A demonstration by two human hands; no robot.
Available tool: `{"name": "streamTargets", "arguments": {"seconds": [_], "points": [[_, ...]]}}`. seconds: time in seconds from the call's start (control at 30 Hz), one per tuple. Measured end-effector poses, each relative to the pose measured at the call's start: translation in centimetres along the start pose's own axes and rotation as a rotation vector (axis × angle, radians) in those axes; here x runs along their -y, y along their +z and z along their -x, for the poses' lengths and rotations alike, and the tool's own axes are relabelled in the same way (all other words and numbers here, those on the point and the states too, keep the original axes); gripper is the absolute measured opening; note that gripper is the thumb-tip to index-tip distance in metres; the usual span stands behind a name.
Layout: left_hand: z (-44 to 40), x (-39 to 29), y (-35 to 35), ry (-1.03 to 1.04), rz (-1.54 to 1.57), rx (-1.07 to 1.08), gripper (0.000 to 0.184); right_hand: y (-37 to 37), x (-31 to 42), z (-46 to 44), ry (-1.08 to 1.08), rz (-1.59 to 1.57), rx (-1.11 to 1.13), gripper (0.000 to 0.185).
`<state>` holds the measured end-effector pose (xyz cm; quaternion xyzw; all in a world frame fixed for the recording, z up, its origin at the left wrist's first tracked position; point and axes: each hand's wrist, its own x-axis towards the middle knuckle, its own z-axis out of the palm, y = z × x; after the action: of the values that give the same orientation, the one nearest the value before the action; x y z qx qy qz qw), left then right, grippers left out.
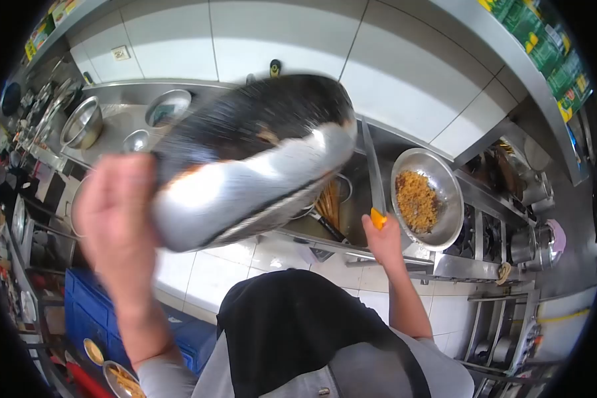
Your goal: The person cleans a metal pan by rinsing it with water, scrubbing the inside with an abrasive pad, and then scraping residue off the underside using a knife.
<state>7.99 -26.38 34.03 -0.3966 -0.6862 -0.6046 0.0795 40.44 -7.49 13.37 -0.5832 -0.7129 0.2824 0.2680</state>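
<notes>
A large metal pan (259, 166), blackened on one face and shiny along its side, is tilted up in front of me and smeared by motion. My left hand (123, 205) grips it at its left end; the exact hold is blurred. Over the counter's sink edge, my right hand (383, 235) is closed around the yellow handle of a long knife (374, 169), its blade pointing away from me. Just right of the knife, a steel bowl (450, 192) holds crumbly orange-brown food (416, 202).
Below the pan is a sink (359, 189) with wooden sticks (328, 209) and a black handle. Steel bowls (81, 123) stand on the left counter. Gas burners (469, 229) and a pot (523, 245) lie to the right. A shelf (511, 40) overhangs; blue crates (89, 305) stand lower left.
</notes>
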Motion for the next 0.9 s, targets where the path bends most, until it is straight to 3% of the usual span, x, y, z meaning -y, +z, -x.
{"name": "streamTargets", "arguments": {"seconds": [0.03,0.17,0.3,0.4,0.47,0.5,0.57,0.6,0.9], "points": [[1.0,1.3,1.9,0.004,0.017,0.102,0.031,0.6,-2.0,0.1,-0.003,0.003,-0.013,0.033],[7.6,8.4,13.5,-0.225,0.202,0.177,0.039,2.5,-8.6,1.4,0.301,-0.171,0.084,0.034],[11.0,13.1,19.5,-0.305,0.127,0.337,0.044,3.9,-8.7,3.2,0.159,-0.215,0.043,0.036],[10.9,14.2,20.8,-0.289,0.032,0.46,0.049,4.6,-6.1,2.6,0.065,-0.113,0.022,0.033],[10.7,15.3,21.2,-0.286,0.003,0.56,0.05,4.0,-3.0,1.7,0.207,-0.409,0.363,0.03],[10.6,15.3,21.4,-0.278,0.016,0.59,0.05,3.7,-1.9,1.4,0.229,-0.411,0.338,0.03],[10.2,15.1,21.0,-0.246,-0.004,0.641,0.051,3.7,-0.3,1.4,0.479,-1.089,0.612,0.028],[9.7,15.2,21.0,-0.23,-0.02,0.683,0.051,3.8,-0.3,1.5,0.477,-1.218,0.671,0.027],[6.7,15.9,19.8,-0.17,0.031,0.783,0.049,5.4,1.5,2.3,0.479,-1.247,0.647,0.025]]}}
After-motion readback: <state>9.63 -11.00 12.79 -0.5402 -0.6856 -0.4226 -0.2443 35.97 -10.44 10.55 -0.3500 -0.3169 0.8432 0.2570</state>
